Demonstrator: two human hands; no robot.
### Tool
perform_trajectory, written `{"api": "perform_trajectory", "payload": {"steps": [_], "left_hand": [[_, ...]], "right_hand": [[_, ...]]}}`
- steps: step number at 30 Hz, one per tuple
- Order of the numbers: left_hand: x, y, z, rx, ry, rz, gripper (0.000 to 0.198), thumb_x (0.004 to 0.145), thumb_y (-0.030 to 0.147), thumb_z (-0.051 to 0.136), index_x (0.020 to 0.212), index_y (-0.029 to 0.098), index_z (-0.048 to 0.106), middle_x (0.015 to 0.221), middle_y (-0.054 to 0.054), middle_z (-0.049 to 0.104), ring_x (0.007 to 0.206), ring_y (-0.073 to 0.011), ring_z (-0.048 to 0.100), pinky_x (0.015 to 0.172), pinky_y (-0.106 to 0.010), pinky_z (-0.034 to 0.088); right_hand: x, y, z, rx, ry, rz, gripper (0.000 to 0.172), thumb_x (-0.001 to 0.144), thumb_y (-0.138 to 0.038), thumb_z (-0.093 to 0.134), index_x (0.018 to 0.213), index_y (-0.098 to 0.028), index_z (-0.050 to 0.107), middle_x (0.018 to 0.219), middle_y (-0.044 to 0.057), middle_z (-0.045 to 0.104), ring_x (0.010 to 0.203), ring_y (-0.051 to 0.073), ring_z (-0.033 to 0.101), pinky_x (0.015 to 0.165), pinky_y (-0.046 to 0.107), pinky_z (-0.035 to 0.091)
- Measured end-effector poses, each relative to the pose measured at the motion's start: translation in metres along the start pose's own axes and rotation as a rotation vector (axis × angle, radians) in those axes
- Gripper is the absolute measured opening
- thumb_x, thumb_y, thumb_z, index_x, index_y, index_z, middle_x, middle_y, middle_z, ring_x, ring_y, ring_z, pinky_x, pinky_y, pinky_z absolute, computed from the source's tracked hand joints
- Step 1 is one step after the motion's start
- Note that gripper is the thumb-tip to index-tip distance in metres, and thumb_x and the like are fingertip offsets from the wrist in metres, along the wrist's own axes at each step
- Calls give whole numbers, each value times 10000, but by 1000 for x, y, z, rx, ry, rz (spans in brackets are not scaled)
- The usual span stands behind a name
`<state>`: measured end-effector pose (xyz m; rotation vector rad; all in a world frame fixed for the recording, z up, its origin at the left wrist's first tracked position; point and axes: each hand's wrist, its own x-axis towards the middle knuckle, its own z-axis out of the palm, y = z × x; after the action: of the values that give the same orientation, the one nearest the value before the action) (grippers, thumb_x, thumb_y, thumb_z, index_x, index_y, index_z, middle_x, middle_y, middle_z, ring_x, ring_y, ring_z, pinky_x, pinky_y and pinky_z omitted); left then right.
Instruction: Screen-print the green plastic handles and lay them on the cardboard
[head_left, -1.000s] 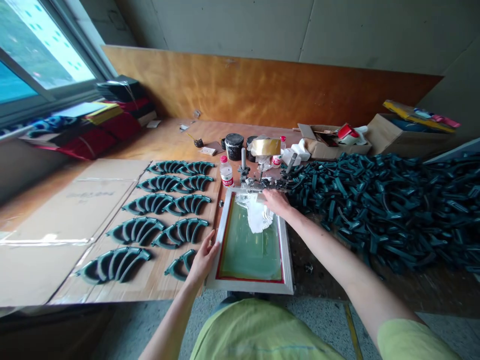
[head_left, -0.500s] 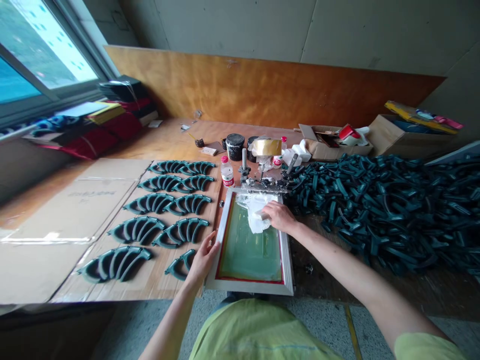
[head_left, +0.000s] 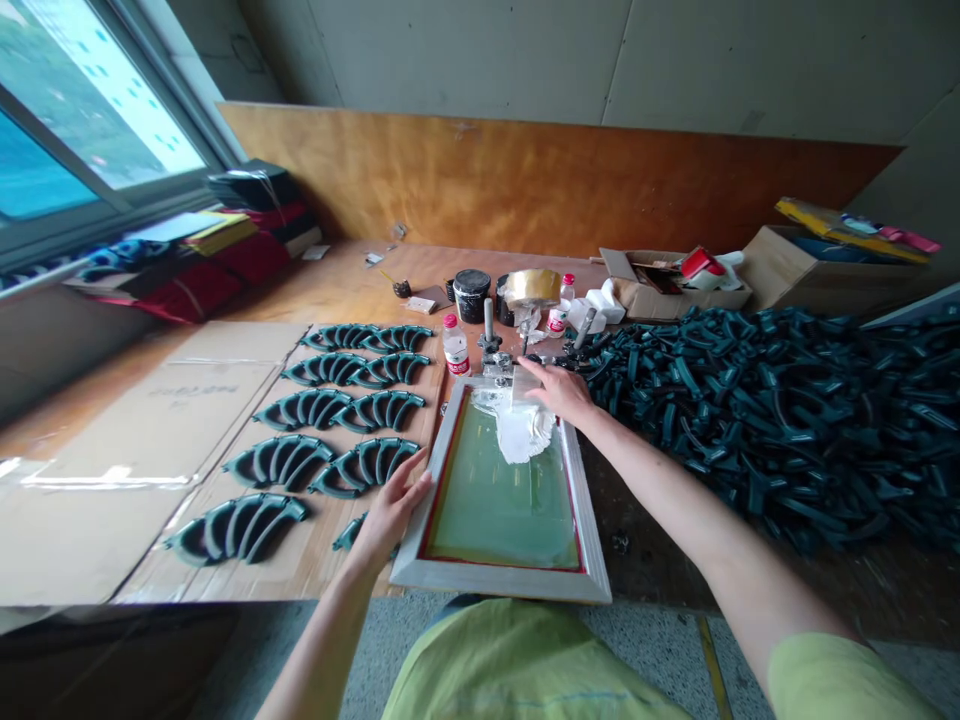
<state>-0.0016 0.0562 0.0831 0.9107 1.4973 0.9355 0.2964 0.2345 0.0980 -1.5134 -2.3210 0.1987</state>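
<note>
A silk-screen frame (head_left: 596, 575) with a pale metal border and green mesh (head_left: 495, 510) lies in front of me, its near end seeming tilted up. My left hand (head_left: 396, 500) grips its left border, thumb on top; the other fingers are partly hidden. At the frame's far end my right hand (head_left: 559, 390) is closed on a pale, flat squeegee (head_left: 525, 384). White ink (head_left: 523, 438) is spread in a thick patch on the far part of the mesh. The hinge clamp (head_left: 495, 365) stands just beyond the frame.
Dark green curved parts (head_left: 238, 528) lie in rows on cardboard (head_left: 142, 440) at left. A large heap of similar parts (head_left: 720, 420) fills the right. Behind the frame stand bottles (head_left: 455, 345), a black tub (head_left: 472, 296), a tape roll (head_left: 532, 287) and open cartons (head_left: 787, 275).
My right hand and the squeegee have moved away from me, to the far edge of the white ink. The frame's near end has risen, with my left hand on its border.
</note>
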Motion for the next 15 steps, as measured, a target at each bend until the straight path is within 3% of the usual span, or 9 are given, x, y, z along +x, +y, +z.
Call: {"api": "perform_trajectory", "payload": {"steps": [2, 5, 8, 12, 15], "left_hand": [[0, 24, -2, 1, 14, 73, 628, 749, 636, 639, 1197, 198, 667, 857, -42, 730, 754, -212, 680, 628, -283, 540], [9, 60, 2, -86, 28, 218, 588, 807, 671, 536, 1066, 174, 712, 869, -61, 728, 759, -206, 673, 645, -284, 537], [28, 94, 13, -204, 77, 404, 544, 844, 641, 498, 1010, 162, 698, 856, -73, 730, 771, -206, 681, 646, -289, 539], [52, 129, 24, -253, 81, 489, 490, 846, 621, 511, 873, 154, 657, 793, -70, 722, 754, -179, 682, 605, -245, 514], [55, 128, 29, -317, 99, 510, 495, 841, 639, 516, 955, 172, 635, 816, -58, 721, 743, -155, 675, 610, -227, 504]], "right_hand": [[6, 16, -10, -39, 71, 86, 547, 859, -335, 665, 1383, -331, 509, 1083, 38, 697, 906, 218, 641, 773, 314, 485], [-11, 49, -17, -30, 176, 295, 301, 925, -317, 532, 1204, -256, 627, 1027, 52, 708, 881, 219, 636, 738, 308, 464], [-47, 68, -1, 6, 117, 434, 219, 932, -292, 477, 1032, -222, 659, 900, 57, 711, 823, 221, 630, 698, 301, 448], [-92, 50, 39, 76, -38, 276, 254, 911, -374, 560, 1090, -207, 627, 919, 60, 697, 854, 214, 629, 724, 296, 449], [-103, 26, 54, 54, -149, 65, 376, 843, -350, 683, 1188, -228, 596, 1062, 64, 657, 1007, 226, 589, 827, 318, 438]]}}
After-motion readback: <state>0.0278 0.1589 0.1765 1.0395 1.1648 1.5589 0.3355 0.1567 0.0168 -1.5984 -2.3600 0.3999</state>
